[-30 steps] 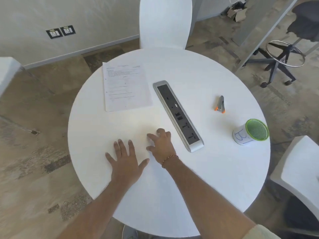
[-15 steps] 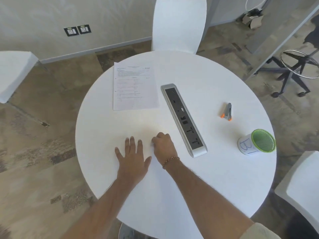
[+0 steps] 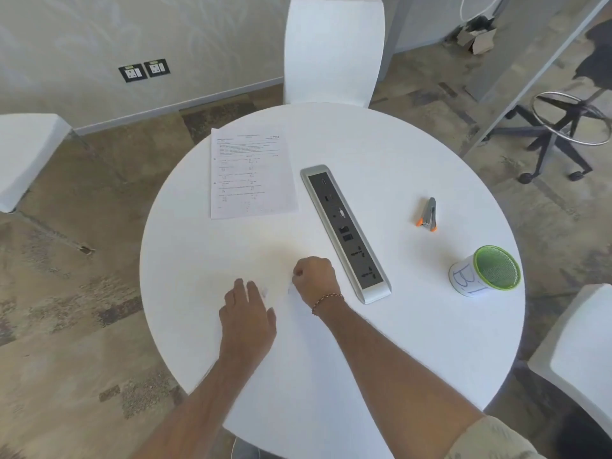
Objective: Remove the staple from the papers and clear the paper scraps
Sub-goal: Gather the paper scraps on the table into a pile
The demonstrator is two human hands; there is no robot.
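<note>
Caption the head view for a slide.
Both hands, left and right, gather paper scraps on a round white table.

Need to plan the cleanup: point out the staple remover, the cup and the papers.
staple remover (image 3: 428,215), head view, middle of its grey body
cup (image 3: 466,279), head view, white side with lettering
papers (image 3: 251,180), head view, centre of the top sheet

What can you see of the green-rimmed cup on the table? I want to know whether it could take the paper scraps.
The cup stands near the right edge of the round white table, apparently tilted toward the camera. Its rim is bright green, its inside a green mesh-like surface, and its white wall bears hand-drawn blue letters, seemingly "BI". Nothing can be made out inside it. Nothing touches it; the hands and the small orange-and-grey tool are apart from it.
</note>
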